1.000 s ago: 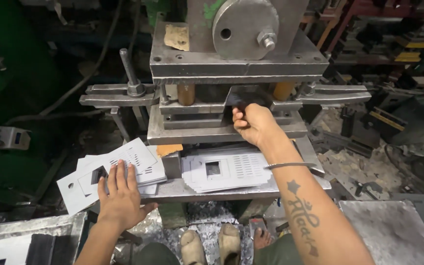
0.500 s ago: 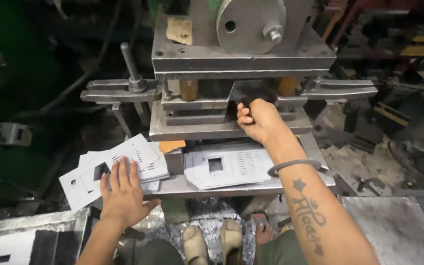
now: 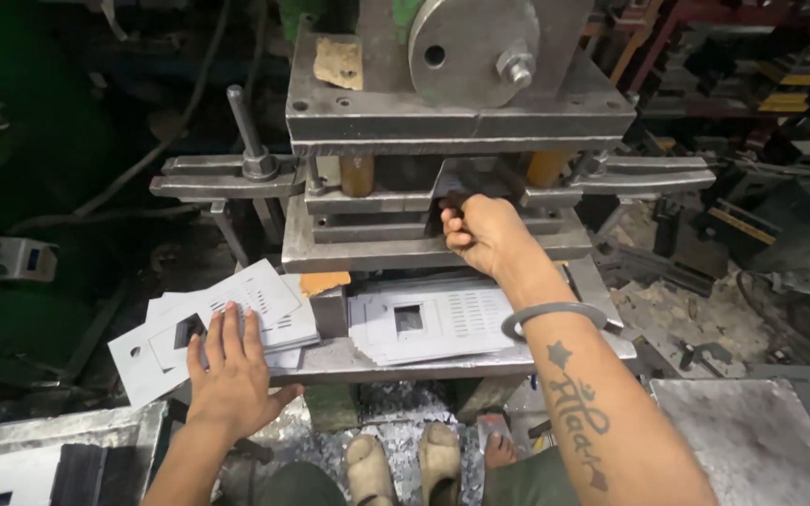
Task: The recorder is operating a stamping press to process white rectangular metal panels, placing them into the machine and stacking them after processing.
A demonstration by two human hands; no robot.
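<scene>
Little has shifted: both hands stay where they were. Grey metal press (image 3: 461, 122) fills the middle. Right hand (image 3: 482, 232) grips a dark metal sheet (image 3: 469, 180) in the die gap. Left hand (image 3: 227, 370), fingers spread, lies flat on the left stack of punched white sheets (image 3: 236, 305); another white stack (image 3: 433, 323) rests on the surface (image 3: 349, 356).

Grey steel press (image 3: 461, 112), white punched sheets (image 3: 428, 323) with dark square holes and slot rows, silver bangle (image 3: 555, 314), orange scrap (image 3: 323, 281).
</scene>
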